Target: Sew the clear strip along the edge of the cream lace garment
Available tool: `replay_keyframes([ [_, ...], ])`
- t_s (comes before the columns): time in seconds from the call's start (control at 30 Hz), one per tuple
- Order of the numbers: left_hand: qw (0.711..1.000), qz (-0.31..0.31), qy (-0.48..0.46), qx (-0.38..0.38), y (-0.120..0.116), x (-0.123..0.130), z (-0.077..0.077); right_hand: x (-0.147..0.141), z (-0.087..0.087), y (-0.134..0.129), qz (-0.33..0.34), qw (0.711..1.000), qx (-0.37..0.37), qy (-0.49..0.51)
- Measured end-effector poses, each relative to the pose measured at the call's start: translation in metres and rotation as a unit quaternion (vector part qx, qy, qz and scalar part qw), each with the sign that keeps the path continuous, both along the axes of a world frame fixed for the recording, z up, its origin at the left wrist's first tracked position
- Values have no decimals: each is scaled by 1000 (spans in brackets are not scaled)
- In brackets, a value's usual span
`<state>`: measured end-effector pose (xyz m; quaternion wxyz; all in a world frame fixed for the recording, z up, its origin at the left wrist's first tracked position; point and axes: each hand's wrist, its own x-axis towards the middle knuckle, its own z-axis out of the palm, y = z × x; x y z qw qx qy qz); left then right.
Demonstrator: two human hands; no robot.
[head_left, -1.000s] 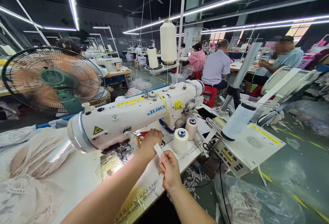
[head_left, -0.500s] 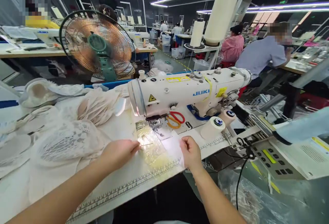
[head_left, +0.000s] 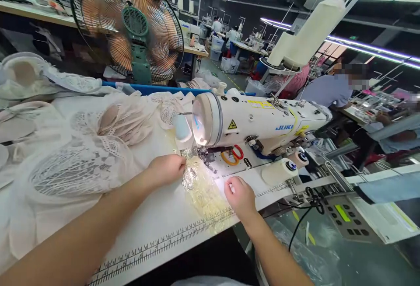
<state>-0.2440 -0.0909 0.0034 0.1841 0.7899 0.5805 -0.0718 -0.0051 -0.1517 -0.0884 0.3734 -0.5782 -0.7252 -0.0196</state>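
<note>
Sewing machine [head_left: 241, 117], glossy white, blue-lettered

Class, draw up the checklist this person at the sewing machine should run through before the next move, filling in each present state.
1. Work area lit under the sewing machine: ok.
2. Lace garments left of the stitching area: ok.
3. Scissors cleared away: not ok, lying on the machine bed.
4. Left hand well away from the stitching area: not ok, close beside it.
5. Right hand empty: cannot tell.
6. Needle threaded: cannot tell, too small.
</note>
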Motion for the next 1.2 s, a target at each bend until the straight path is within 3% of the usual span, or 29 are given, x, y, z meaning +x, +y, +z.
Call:
replay_keyframes([
  [0.27,1000,-7,-22,-8,0,-1,-7,-7,-3,5,-20,999,-13,-35],
  [0.57,999,-49,-3,5,-8,10,-12,-9,1,10,6,997,-80,-9],
  [0.83,996,-77,15,34,-15,19,-15,-17,6,22,-17,992,-121,26],
  [1.2,993,-101,18,61,-15,30,-21,-20,7,24,-50,990,-117,61],
])
